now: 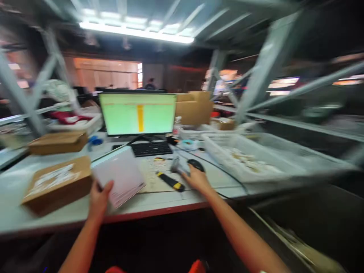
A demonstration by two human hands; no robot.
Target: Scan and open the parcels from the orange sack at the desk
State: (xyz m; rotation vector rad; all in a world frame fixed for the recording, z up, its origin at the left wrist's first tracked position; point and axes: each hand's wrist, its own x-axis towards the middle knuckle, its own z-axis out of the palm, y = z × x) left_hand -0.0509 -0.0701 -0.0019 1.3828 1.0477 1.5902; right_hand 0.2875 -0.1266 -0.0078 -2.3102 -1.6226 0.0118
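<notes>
My left hand [100, 197] grips the lower left edge of a flat white box [121, 175], thumb on its face, and holds it tilted over the front of the desk. My right hand [197, 177] reaches over the desk beside a black computer mouse [195, 164]. By its fingertips is a blurred grey object [180, 165], whose kind I cannot make out. Motion smears those fingers, so their grip is unclear. A black and yellow utility knife [170, 182] lies on the desk between my hands.
A brown carton [61, 184] with a white label stands at left, with another carton [58, 143] behind it. A lit monitor [138, 113] and keyboard [152, 149] stand at the back. White plastic baskets [218, 151] line the right side. A cable [224, 171] crosses the desk.
</notes>
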